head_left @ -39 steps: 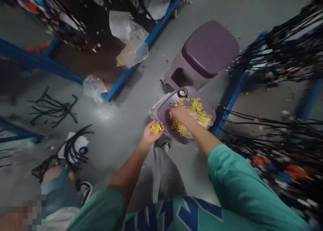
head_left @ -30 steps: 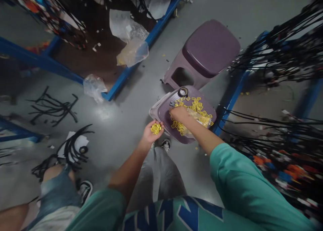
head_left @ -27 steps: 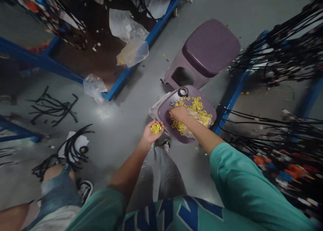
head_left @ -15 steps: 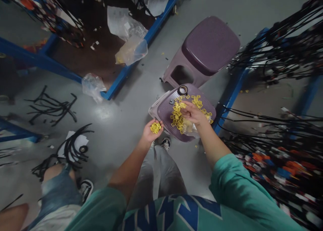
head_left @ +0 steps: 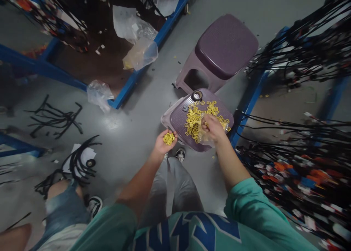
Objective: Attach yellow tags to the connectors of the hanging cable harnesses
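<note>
My left hand (head_left: pixel 162 144) is cupped palm up, holding a small heap of yellow plastic pieces (head_left: pixel 168 138) just off the stool's near-left edge. Over the stool, my right hand (head_left: pixel 213 126) has its fingers curled in beside a clear plastic bag (head_left: pixel 204 137); what they grip, if anything, is too small to make out. Many more loose yellow plastic pieces (head_left: pixel 193 119) are spread across the purple stool (head_left: pixel 178 115), partly hidden by my right hand and the bag. A roll of black tape (head_left: pixel 196 96) lies at the stool's far edge, near a small grey part (head_left: pixel 185 108).
A second purple stool (head_left: pixel 227 46) stands just beyond. Blue-framed racks (head_left: pixel 248 106) with hanging black cables flank both sides. Plastic bags (head_left: pixel 141 55) hang over the left frame's edge. Black tubes (head_left: pixel 55 117) lie on the floor, near a seated person's leg (head_left: pixel 67 201).
My right hand has drawn slightly toward me, from above the yellow pieces to the bag, and its fingers have curled closed. My left hand stays nearly still with its heap.
</note>
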`<action>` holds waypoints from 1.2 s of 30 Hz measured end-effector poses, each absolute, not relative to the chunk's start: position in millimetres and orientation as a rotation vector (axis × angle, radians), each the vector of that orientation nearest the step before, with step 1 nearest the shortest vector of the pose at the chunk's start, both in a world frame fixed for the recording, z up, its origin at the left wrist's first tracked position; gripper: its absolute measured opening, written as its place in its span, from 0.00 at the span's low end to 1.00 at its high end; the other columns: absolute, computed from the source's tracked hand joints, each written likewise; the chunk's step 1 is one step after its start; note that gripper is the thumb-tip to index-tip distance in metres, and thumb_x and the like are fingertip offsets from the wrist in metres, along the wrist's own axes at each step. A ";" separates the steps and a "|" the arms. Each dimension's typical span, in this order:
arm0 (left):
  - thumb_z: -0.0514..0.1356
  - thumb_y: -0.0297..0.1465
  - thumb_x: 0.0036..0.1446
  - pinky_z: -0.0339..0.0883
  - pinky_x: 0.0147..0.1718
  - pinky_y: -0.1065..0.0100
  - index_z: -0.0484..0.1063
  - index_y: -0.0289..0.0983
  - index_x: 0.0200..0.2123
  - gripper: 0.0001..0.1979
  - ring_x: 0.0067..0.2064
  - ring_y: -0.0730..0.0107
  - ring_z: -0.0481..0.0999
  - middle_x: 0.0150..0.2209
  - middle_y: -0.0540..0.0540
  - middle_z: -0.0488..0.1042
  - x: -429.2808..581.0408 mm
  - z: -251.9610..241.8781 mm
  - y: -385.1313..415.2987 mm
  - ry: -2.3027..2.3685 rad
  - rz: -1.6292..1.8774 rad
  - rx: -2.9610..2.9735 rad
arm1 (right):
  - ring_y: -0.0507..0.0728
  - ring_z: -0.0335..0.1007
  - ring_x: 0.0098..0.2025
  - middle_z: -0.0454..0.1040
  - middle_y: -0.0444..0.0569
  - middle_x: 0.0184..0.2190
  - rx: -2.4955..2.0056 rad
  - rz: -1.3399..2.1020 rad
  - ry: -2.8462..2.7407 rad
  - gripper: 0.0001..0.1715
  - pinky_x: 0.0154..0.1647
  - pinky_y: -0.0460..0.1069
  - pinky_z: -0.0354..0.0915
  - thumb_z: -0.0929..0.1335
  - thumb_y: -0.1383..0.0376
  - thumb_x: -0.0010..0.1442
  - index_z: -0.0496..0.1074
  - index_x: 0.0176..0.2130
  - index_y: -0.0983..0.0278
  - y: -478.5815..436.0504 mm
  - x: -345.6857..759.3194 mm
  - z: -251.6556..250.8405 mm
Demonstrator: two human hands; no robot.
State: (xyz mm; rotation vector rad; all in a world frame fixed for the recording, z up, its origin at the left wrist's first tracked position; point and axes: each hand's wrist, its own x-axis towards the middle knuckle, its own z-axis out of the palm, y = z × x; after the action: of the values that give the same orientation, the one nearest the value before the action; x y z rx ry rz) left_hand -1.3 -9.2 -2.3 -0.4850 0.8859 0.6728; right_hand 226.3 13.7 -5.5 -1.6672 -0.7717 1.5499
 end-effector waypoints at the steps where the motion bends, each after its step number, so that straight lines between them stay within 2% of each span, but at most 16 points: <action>1: 0.42 0.31 0.63 0.71 0.21 0.71 0.67 0.31 0.17 0.26 0.26 0.71 0.73 0.24 0.43 0.71 -1.0 -2.1 -10.1 0.888 0.671 -0.487 | 0.50 0.61 0.25 0.66 0.45 0.24 -1.822 1.413 -1.031 0.19 0.21 0.44 0.56 0.66 0.49 0.52 0.65 0.26 0.63 17.4 222.3 -6.7; 2: 0.42 0.31 0.63 0.71 0.21 0.71 0.67 0.31 0.17 0.26 0.26 0.71 0.73 0.24 0.43 0.71 -0.8 -2.0 -11.0 0.889 0.669 -0.489 | 0.53 0.66 0.31 0.70 0.47 0.28 -1.952 1.270 -1.326 0.16 0.27 0.46 0.61 0.65 0.53 0.54 0.69 0.29 0.63 20.5 217.5 -7.7; 4: 0.42 0.31 0.63 0.71 0.21 0.71 0.67 0.31 0.17 0.26 0.26 0.70 0.73 0.24 0.43 0.71 -0.9 -2.1 -12.7 0.890 0.667 -0.494 | 0.58 0.69 0.41 0.74 0.52 0.37 -2.127 1.018 -1.931 0.13 0.37 0.50 0.64 0.63 0.59 0.57 0.72 0.37 0.62 25.1 206.3 -8.7; 6: 0.42 0.31 0.63 0.71 0.21 0.71 0.67 0.31 0.17 0.26 0.26 0.70 0.73 0.24 0.43 0.72 -1.6 -2.3 -14.0 0.893 0.668 -0.497 | 0.62 0.70 0.43 0.74 0.55 0.41 -2.222 0.880 -2.325 0.14 0.39 0.53 0.64 0.62 0.62 0.59 0.73 0.41 0.64 27.9 194.6 -9.4; 8: 0.42 0.31 0.63 0.71 0.21 0.71 0.67 0.31 0.17 0.26 0.26 0.71 0.73 0.24 0.43 0.71 -2.7 -2.5 -14.6 0.896 0.669 -0.499 | 0.63 0.72 0.41 0.75 0.59 0.40 -2.252 0.857 -2.464 0.14 0.37 0.53 0.64 0.62 0.65 0.59 0.73 0.41 0.66 30.0 184.7 -10.9; 12: 0.42 0.31 0.63 0.71 0.21 0.71 0.67 0.31 0.17 0.26 0.26 0.70 0.73 0.24 0.42 0.72 -5.0 -2.7 -14.7 0.908 0.672 -0.506 | 0.63 0.72 0.40 0.75 0.63 0.39 -2.259 0.856 -2.449 0.16 0.37 0.52 0.64 0.59 0.70 0.59 0.73 0.39 0.70 33.1 175.9 -15.3; 15: 0.42 0.31 0.63 0.71 0.21 0.71 0.68 0.31 0.17 0.26 0.26 0.70 0.73 0.24 0.42 0.72 -6.0 -3.2 -15.1 0.911 0.678 -0.511 | 0.61 0.71 0.42 0.74 0.60 0.40 -2.254 0.843 -2.355 0.16 0.38 0.50 0.63 0.59 0.66 0.61 0.73 0.39 0.68 34.2 182.6 -17.6; 17: 0.43 0.31 0.63 0.71 0.21 0.70 0.68 0.31 0.17 0.26 0.26 0.70 0.73 0.24 0.42 0.72 -6.0 -3.4 -15.7 0.908 0.677 -0.512 | 0.58 0.69 0.40 0.75 0.54 0.38 -2.163 0.961 -2.031 0.15 0.37 0.49 0.63 0.60 0.61 0.59 0.73 0.38 0.65 33.9 194.4 -18.4; 19: 0.43 0.31 0.63 0.71 0.21 0.70 0.68 0.31 0.17 0.25 0.26 0.70 0.73 0.24 0.42 0.72 -5.2 -3.2 -16.2 0.905 0.673 -0.511 | 0.54 0.67 0.32 0.72 0.49 0.30 -1.999 1.186 -1.499 0.15 0.30 0.46 0.61 0.61 0.56 0.56 0.70 0.35 0.63 32.4 210.7 -18.1; 22: 0.43 0.31 0.63 0.71 0.21 0.71 0.68 0.31 0.17 0.25 0.26 0.71 0.73 0.24 0.42 0.72 -2.9 -2.7 -17.1 0.898 0.666 -0.506 | 0.49 0.53 0.20 0.61 0.41 0.21 -1.649 1.498 -0.813 0.15 0.19 0.44 0.50 0.61 0.53 0.52 0.63 0.29 0.62 29.6 235.9 -13.8; 23: 0.43 0.31 0.63 0.71 0.21 0.71 0.68 0.31 0.17 0.25 0.26 0.71 0.73 0.24 0.42 0.72 -2.1 -2.6 -17.4 0.894 0.665 -0.505 | 0.48 0.51 0.19 0.59 0.41 0.21 -1.528 1.573 -0.677 0.14 0.19 0.43 0.48 0.61 0.53 0.51 0.61 0.29 0.61 29.4 242.3 -11.5; 26: 0.43 0.31 0.63 0.71 0.21 0.71 0.68 0.31 0.17 0.25 0.26 0.70 0.73 0.24 0.42 0.72 -0.2 -2.8 -18.6 0.885 0.663 -0.501 | 0.48 0.56 0.23 0.62 0.43 0.26 -1.305 1.714 -0.487 0.13 0.20 0.42 0.50 0.62 0.55 0.49 0.59 0.29 0.62 34.0 249.8 -6.3; 30: 0.43 0.31 0.63 0.71 0.21 0.70 0.68 0.31 0.18 0.25 0.26 0.70 0.73 0.25 0.42 0.72 0.6 -3.8 -20.8 0.880 0.663 -0.498 | 0.47 0.54 0.21 0.62 0.42 0.24 -1.547 1.625 -0.590 0.19 0.19 0.43 0.48 0.64 0.50 0.51 0.59 0.27 0.62 51.1 237.7 -11.8; 32: 0.43 0.31 0.63 0.71 0.21 0.70 0.68 0.31 0.18 0.25 0.26 0.70 0.73 0.25 0.43 0.72 0.4 -4.3 -21.8 0.878 0.665 -0.497 | 0.49 0.55 0.22 0.63 0.43 0.23 -1.785 1.467 -0.902 0.19 0.21 0.44 0.52 0.65 0.49 0.52 0.63 0.28 0.63 59.3 229.6 -17.1; 36: 0.43 0.31 0.63 0.72 0.21 0.70 0.68 0.31 0.17 0.25 0.26 0.70 0.73 0.25 0.43 0.72 -1.1 -5.5 -23.0 0.880 0.667 -0.500 | 0.56 0.68 0.35 0.74 0.49 0.34 -2.165 1.033 -1.854 0.13 0.35 0.49 0.61 0.65 0.59 0.55 0.73 0.36 0.63 66.7 218.2 -18.8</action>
State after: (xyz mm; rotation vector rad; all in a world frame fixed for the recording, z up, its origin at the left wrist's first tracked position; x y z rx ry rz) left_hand -1.1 -23.0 -5.5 -0.4998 0.8805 0.6668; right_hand 218.2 66.7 -18.8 -2.1646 -1.8544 1.0333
